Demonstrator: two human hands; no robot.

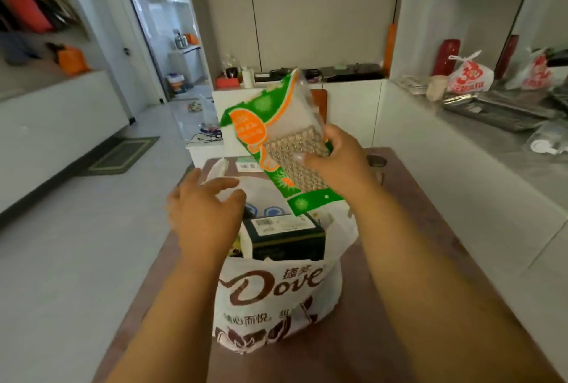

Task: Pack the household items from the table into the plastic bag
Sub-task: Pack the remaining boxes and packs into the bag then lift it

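A white plastic bag [276, 299] with brown "Dove" lettering stands open on the brown table [415, 198]. Inside it a dark box [287, 236] with a white label lies on top of other items. My right hand [336, 156] grips a green and orange packet [276, 136] of metal scouring pads, tilted in the air above the bag's mouth. My left hand [204, 213] hovers at the bag's left rim with its fingers spread, holding nothing that I can make out.
A small white box [247, 166] lies on the table beyond the bag, and a round metal object [376, 161] sits at the far right. A grey counter [479, 136] with trays and red-printed bags runs along the right. White tiled floor lies to the left.
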